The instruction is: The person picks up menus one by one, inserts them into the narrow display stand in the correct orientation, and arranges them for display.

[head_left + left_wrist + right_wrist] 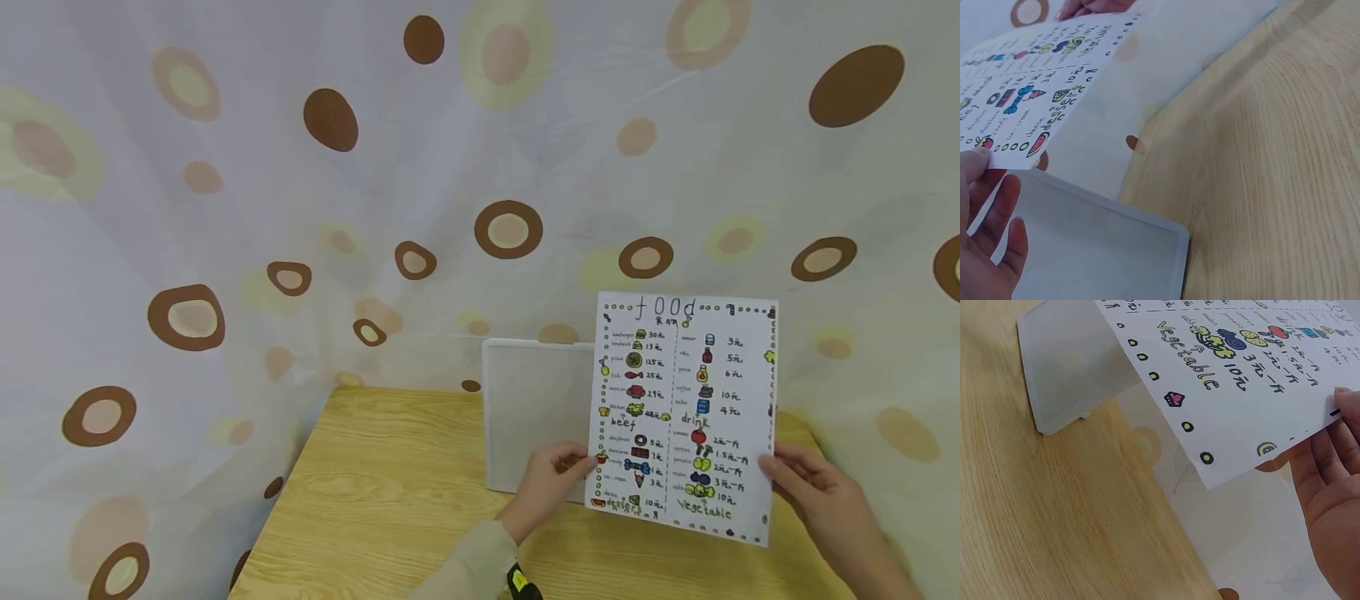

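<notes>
A hand-drawn food menu sheet (pixel 686 417) with coloured pictures and prices is held upright above the wooden table (pixel 390 492). My left hand (pixel 551 483) pinches its lower left edge, thumb on the front. My right hand (pixel 813 483) pinches the lower right edge. In the left wrist view the sheet (pixel 1029 81) hangs over my left hand (pixel 985 231). In the right wrist view the sheet's corner (pixel 1235 369) lies against my right hand (pixel 1335 481). Behind the sheet stands a white board (pixel 536 408), leaning near the curtain.
A sheer curtain (pixel 337 192) with brown and yellow spots hangs behind and around the table. The white board (pixel 1097 250) (pixel 1072 369) stands at the table's back edge. The table's left edge (pixel 292 492) borders the curtain.
</notes>
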